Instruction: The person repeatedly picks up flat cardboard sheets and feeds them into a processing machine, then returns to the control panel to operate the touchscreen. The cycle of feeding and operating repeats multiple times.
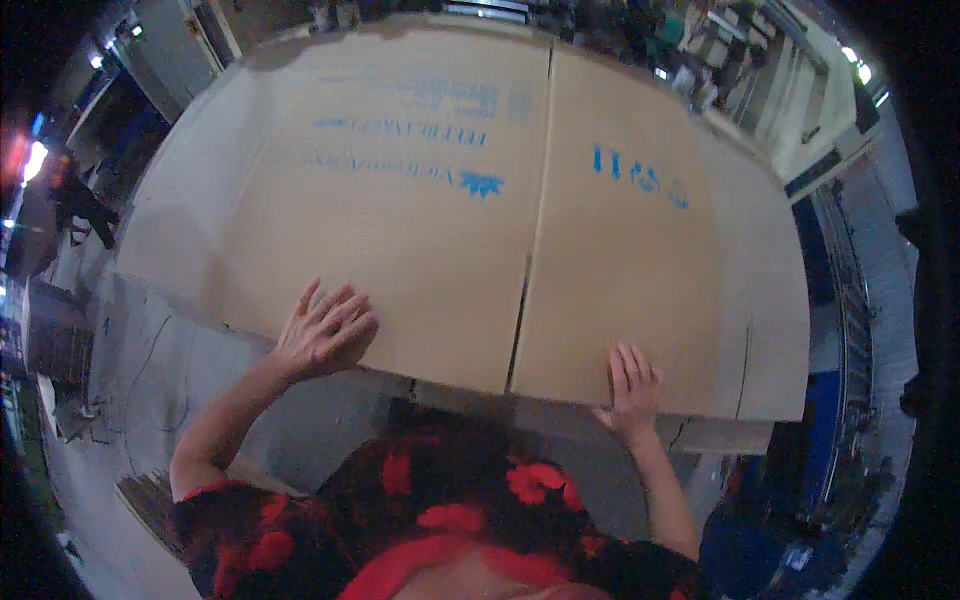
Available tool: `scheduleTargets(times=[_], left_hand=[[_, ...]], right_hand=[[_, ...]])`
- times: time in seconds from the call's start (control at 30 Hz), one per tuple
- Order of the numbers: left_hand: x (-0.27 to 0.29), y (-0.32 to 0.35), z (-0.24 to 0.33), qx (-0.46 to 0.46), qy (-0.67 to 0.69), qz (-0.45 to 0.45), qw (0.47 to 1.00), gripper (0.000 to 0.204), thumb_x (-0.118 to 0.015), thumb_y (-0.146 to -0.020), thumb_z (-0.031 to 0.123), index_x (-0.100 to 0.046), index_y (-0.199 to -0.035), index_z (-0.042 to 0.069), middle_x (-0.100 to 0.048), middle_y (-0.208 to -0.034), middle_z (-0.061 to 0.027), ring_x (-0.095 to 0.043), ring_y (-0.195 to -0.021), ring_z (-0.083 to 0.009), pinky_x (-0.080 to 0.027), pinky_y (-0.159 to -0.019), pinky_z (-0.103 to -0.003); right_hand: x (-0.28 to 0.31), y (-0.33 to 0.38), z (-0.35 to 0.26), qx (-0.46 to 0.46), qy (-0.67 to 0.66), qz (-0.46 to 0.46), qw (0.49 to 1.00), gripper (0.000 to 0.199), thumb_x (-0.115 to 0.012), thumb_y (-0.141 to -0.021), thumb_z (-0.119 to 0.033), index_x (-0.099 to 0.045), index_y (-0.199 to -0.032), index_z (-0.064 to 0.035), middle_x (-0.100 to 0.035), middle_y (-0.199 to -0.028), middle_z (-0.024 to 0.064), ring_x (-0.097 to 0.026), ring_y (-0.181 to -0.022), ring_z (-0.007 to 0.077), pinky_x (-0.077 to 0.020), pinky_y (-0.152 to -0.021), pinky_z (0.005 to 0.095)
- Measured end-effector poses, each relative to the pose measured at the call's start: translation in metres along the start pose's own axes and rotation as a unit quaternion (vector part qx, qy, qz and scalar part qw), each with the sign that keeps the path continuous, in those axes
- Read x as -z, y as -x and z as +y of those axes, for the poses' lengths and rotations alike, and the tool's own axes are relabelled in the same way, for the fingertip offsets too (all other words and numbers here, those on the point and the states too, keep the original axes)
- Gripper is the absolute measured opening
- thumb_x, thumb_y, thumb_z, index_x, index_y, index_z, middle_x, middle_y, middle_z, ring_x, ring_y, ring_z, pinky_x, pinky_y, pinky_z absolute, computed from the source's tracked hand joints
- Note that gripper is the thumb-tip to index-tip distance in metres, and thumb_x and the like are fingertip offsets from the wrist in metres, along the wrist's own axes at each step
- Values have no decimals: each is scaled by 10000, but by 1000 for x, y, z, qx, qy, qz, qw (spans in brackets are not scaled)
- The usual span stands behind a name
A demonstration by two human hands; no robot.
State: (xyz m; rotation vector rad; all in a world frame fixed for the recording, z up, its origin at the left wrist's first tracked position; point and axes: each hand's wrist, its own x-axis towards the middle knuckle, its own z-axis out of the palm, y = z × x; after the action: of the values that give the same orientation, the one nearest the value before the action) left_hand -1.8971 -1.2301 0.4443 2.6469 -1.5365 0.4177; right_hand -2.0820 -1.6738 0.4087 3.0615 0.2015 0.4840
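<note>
A large flattened cardboard box [440,260] with blue printing fills the middle of the view, a dark slit running across it from far to near. My left hand [325,335] rests on its top near the close edge, left of the slit, fingers apart and slightly bent. On the right panel, my right hand [632,385] lies at the same edge, its fingers stretched flat over the cardboard. The right thumb reaches out to the left along the edge. The underside of the box is hidden.
Another cardboard edge [728,436] shows beneath the box at the near right. A stack of cardboard [58,335] stands at far left, another [150,505] at lower left. Blue equipment [820,430] lines the right side. A pale machine frame [800,110] stands at the back right.
</note>
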Motion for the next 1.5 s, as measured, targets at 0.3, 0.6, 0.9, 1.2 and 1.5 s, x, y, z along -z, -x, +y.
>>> scheduleTargets(times=[0.3,0.6,0.9,1.2,1.5], left_hand=[[-22,36,8,171,-140,125,967,310,-624,-744,124,-610,-1052,151,-595,-1110,-65,-558,-1051,-290,-306,-959,-561],[-44,27,-55,206,-154,185,948,349,-546,-765,45,-592,-1102,121,-587,-1140,-85,-540,-1083,-295,-349,-941,-529],[-43,14,-57,175,-127,166,962,326,-557,-752,46,-599,-1072,89,-592,-1119,-106,-545,-1070,-318,-377,-922,-520],[-31,8,-72,139,-105,162,971,286,-563,-760,55,-604,-1043,50,-599,-1103,-123,-542,-1081,-321,-367,-942,-516],[-19,-6,-70,157,-98,137,973,311,-561,-754,60,-599,-1062,44,-595,-1112,-126,-538,-1088,-320,-356,-960,-506]], right_hand=[[-10,19,19,10,65,115,991,357,-529,-773,-141,-578,-1126,-142,-525,-1183,112,-493,-1081,337,-398,-857,482],[-16,-55,-9,69,43,165,983,355,-532,-761,-105,-592,-1111,-107,-549,-1128,140,-527,-1037,310,-435,-787,437],[16,-63,1,81,69,98,989,339,-502,-792,-132,-585,-1121,-131,-540,-1141,134,-527,-1045,300,-429,-780,421],[18,-66,6,56,33,75,995,316,-525,-751,-56,-636,-1042,-112,-562,-1123,123,-542,-1034,294,-433,-741,396],[32,-83,21,55,25,55,997,313,-561,-791,-186,-614,-1100,-192,-549,-1163,86,-532,-1055,295,-432,-803,427]])
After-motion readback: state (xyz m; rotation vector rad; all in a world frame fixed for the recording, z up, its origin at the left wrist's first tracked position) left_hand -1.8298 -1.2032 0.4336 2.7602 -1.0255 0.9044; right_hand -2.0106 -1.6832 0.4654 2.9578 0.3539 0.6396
